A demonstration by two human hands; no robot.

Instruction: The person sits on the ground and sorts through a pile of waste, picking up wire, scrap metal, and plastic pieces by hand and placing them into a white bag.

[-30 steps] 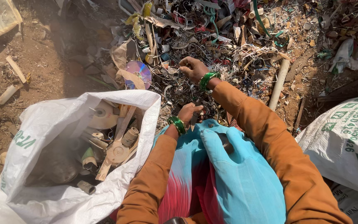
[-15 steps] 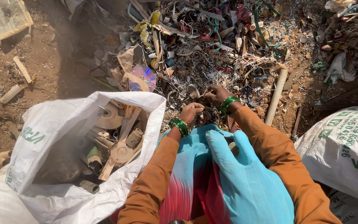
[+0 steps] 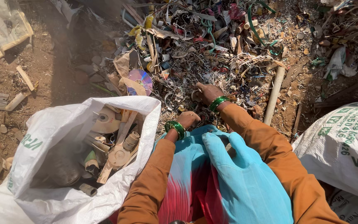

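Observation:
My right hand [image 3: 207, 93] rests on the scrap heap [image 3: 212, 49] just ahead of my knees, fingers closed round a small pale scrap piece [image 3: 195, 96]. My left hand [image 3: 187, 119] is curled shut close to my lap, at the edge of the blue cloth [image 3: 233, 166], with nothing visible in it. Both wrists carry green bangles and orange sleeves. To the left of my left hand gapes an open white sack [image 3: 50, 166], part-filled with cardboard spools, discs and tubes.
A shiny disc [image 3: 141, 79] lies on torn brown paper beyond the sack's mouth. A pale pipe [image 3: 274, 94] lies on the ground right of my right hand. A second printed white sack [image 3: 344, 145] stands at the right. Wood offcuts [image 3: 19, 89] litter the dirt at the left.
My right hand drew back from the heap to beside my left hand, then moved out a little onto the scrap again. My left hand stayed near my lap.

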